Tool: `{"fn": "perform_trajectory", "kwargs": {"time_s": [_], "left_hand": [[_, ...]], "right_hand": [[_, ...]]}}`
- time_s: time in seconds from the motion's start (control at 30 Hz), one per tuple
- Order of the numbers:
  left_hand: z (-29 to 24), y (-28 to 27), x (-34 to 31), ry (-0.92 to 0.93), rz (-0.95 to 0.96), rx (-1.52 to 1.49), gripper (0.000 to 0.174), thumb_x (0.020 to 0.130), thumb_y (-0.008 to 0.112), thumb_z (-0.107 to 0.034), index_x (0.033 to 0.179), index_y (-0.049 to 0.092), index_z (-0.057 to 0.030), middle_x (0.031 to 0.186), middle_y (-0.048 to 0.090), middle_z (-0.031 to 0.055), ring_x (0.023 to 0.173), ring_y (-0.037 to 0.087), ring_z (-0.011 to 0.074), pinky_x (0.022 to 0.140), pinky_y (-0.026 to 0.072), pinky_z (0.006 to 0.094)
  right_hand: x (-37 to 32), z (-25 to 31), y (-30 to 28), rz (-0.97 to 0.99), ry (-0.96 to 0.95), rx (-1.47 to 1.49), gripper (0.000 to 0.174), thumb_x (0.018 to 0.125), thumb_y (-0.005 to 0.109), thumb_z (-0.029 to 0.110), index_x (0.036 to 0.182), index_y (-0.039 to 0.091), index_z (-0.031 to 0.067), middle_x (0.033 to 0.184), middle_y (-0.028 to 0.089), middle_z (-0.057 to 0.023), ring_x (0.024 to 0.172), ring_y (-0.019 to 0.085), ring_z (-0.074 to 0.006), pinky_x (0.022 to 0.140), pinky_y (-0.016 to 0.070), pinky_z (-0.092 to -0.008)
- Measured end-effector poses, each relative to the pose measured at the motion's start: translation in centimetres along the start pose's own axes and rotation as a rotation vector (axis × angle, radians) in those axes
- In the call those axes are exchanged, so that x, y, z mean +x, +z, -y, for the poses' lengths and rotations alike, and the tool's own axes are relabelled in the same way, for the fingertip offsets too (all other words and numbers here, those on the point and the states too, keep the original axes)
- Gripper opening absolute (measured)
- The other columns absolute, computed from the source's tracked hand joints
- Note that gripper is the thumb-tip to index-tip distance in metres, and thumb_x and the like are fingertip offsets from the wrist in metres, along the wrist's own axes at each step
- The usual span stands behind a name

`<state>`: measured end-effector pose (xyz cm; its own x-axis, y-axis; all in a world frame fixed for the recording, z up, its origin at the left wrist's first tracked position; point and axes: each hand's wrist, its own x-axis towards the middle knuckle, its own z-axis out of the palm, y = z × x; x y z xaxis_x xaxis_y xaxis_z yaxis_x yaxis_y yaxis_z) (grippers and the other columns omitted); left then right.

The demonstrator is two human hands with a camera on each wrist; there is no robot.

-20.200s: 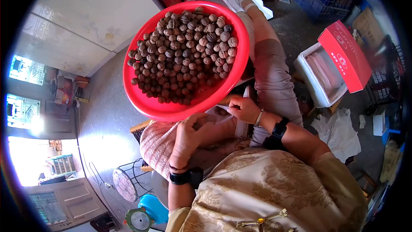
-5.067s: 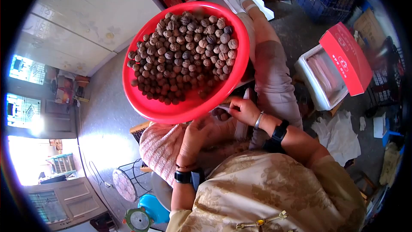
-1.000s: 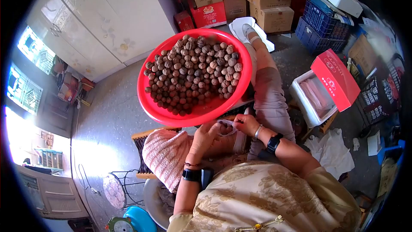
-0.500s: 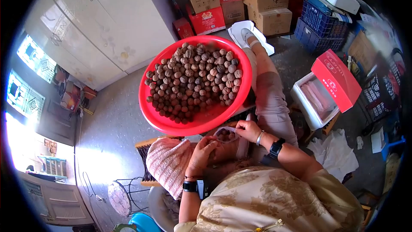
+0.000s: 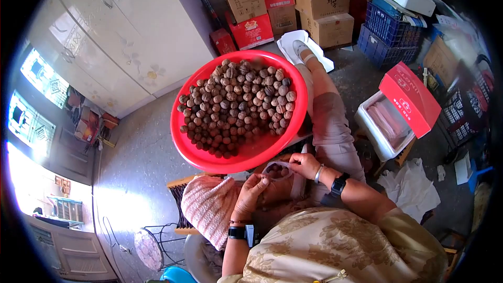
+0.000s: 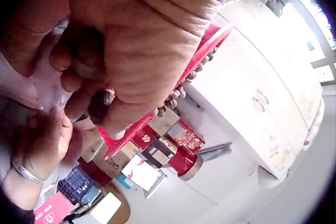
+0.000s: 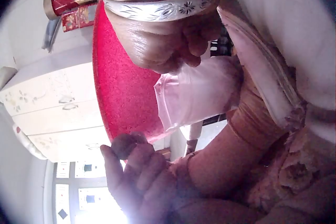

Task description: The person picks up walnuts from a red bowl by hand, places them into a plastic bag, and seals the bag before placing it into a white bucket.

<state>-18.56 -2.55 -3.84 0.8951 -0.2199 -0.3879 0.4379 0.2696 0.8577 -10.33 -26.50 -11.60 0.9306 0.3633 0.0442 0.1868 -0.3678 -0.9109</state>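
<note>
Just below the basin, my right hand (image 5: 305,164) pinches the rim of a clear plastic bag (image 7: 197,90). Several walnuts (image 5: 276,171) show through the bag's round mouth. My left hand (image 5: 248,197) is at the near left side of that mouth. In the left wrist view its fingers curl around walnuts (image 6: 88,58), dark against the palm. The right wrist view shows one walnut (image 7: 123,146) at the left fingertips, apart from the bag. Many more walnuts (image 5: 236,105) lie in the big red basin (image 5: 196,163), with bare red bottom along its near right side.
A pink towel (image 5: 209,207) lies over the knee at left. To the right stand a white foam box (image 5: 385,144) with a red lid (image 5: 411,97), and crumpled white plastic (image 5: 411,188). Cardboard boxes (image 5: 327,26) and blue crates (image 5: 390,26) are stacked at the back.
The head view has tilted, so the basin sits lower in it. The bag's mouth now shows wider, with walnuts inside. Compared with 20 seconds ago, more bare bottom shows in the basin's near part.
</note>
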Motion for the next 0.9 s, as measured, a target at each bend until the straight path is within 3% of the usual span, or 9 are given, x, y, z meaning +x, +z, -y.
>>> {"fn": "perform_trajectory", "kwargs": {"time_s": [0.23,0.33,0.63,0.7,0.9], "left_hand": [[-0.4,0.5,-0.1,0.032,-0.008,-0.026,0.022,0.093,0.065,-0.027,0.108,0.062,-0.0112,0.084,0.059,-0.0065,0.065,0.051,0.0036,0.054,0.0399,0.0173],[-0.7,0.5,-0.2,-0.023,0.046,-0.083,0.026,0.091,0.068,-0.023,0.112,0.063,-0.0089,0.090,0.062,-0.0047,0.069,0.052,0.0035,0.056,0.0425,0.0179],[1.0,0.4,1.1,0.148,0.065,0.005,0.021,0.092,0.067,-0.017,0.110,0.063,-0.0081,0.109,0.067,0.0010,0.075,0.055,0.0038,0.060,0.0442,0.0172],[1.3,0.1,1.1,0.138,0.040,0.022,0.021,0.093,0.065,-0.020,0.106,0.065,-0.0041,0.115,0.067,0.0057,0.104,0.060,0.0143,0.090,0.0469,0.0268],[2.3,0.1,1.9,0.216,0.023,0.055,0.029,0.089,0.069,-0.011,0.117,0.063,-0.0033,0.115,0.067,0.0051,0.104,0.060,0.0137,0.094,0.0460,0.0287]], "right_hand": [[0.1,-0.3,0.1,0.008,-0.065,0.000,0.015,0.084,0.069,0.019,0.082,0.064,0.0050,0.076,0.067,-0.0087,0.070,0.064,-0.0159,0.066,0.0504,-0.0311],[-0.2,0.5,-0.3,0.064,-0.024,-0.002,0.014,0.084,0.069,0.017,0.083,0.064,0.0047,0.078,0.067,-0.0088,0.072,0.064,-0.0166,0.068,0.0507,-0.0316],[-0.1,0.4,-0.2,0.103,-0.131,0.026,0.012,0.085,0.070,0.016,0.085,0.064,0.0050,0.081,0.067,-0.0085,0.076,0.065,-0.0181,0.071,0.0511,-0.0320],[0.0,0.4,-0.2,0.107,-0.130,0.013,0.012,0.084,0.070,0.016,0.085,0.065,0.0050,0.080,0.067,-0.0086,0.076,0.065,-0.0185,0.071,0.0511,-0.0319],[0.0,0.7,0.0,0.086,-0.126,0.014,0.011,0.084,0.070,0.015,0.083,0.065,0.0053,0.080,0.067,-0.0090,0.076,0.065,-0.0194,0.072,0.0512,-0.0315]]}}
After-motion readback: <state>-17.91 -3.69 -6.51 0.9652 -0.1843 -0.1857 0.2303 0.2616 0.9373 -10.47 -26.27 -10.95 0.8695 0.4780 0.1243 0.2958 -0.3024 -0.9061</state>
